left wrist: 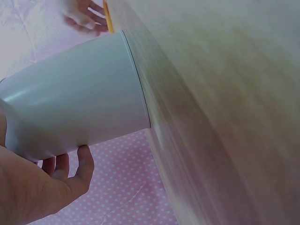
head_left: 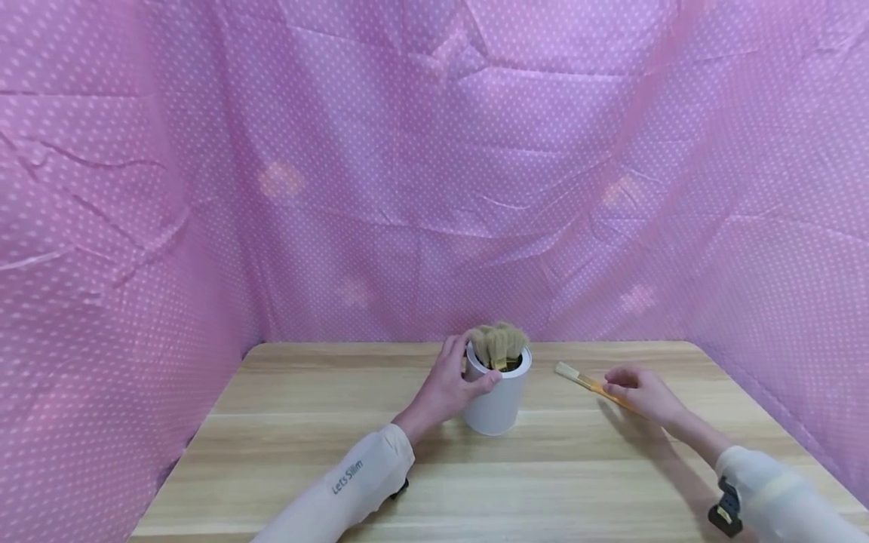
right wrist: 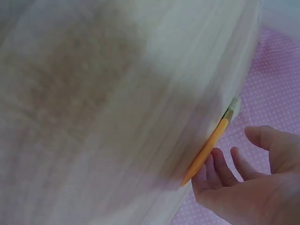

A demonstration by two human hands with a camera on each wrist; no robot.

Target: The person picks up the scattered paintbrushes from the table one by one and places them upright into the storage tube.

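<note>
A white cylindrical canister [head_left: 494, 407] stands upright on the table, with several paintbrushes [head_left: 501, 344] in it, pale bristles up. My left hand [head_left: 453, 383] grips its left side, thumb near the rim and the other fingers around the far side. In the left wrist view, that hand's fingers [left wrist: 84, 168] press against the canister wall. To the right, a single paintbrush [head_left: 577, 375] with an orange handle [right wrist: 204, 153] lies on the table. Over the handle hovers my right hand [head_left: 645, 394], its thumb apart from the brush; whether its fingertips touch the handle is hard to tell.
The light wooden table [head_left: 305, 452] has rounded far corners. Pink dotted cloth [head_left: 421, 188] hangs behind it and along both sides. Each sleeved forearm reaches in from the near edge, with a dark device [head_left: 726, 509] showing at the right wrist.
</note>
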